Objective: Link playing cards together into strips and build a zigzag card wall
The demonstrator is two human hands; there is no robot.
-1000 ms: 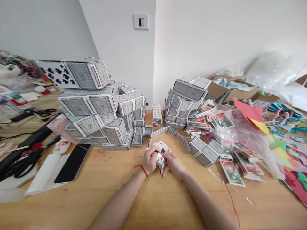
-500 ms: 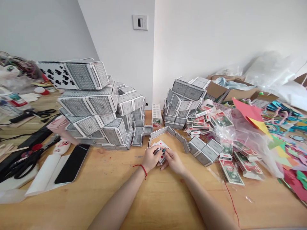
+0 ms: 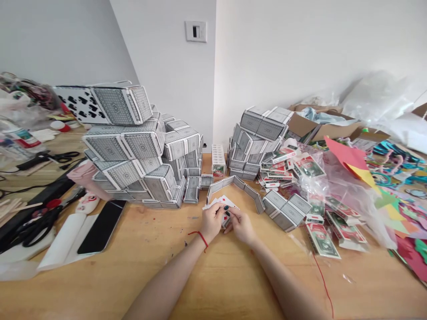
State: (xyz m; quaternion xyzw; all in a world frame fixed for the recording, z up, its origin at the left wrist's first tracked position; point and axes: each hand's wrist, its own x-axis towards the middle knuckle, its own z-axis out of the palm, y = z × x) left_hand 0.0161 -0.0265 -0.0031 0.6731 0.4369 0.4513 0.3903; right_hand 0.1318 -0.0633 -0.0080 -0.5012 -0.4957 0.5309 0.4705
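My left fingers (image 3: 216,214) and right fingers (image 3: 235,215) pinch playing cards (image 3: 218,203) above the tabletop (image 3: 150,249), seemingly folding one, which next needs fitting to the card wall (image 3: 233,186).

Playing cards (image 3: 216,203) — partly hidden behind left hand (image 3: 211,223) and right hand (image 3: 242,226); far-right cardboard box (image 3: 420,110) — cut off by picture's edge.

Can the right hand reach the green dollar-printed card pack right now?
Probably yes, once the right hand lets go of the white playing cards it shares with the left hand. Bare wooden tabletop leaves a free path to the green dollar-printed card pack, in front of the grey patterned card boxes.
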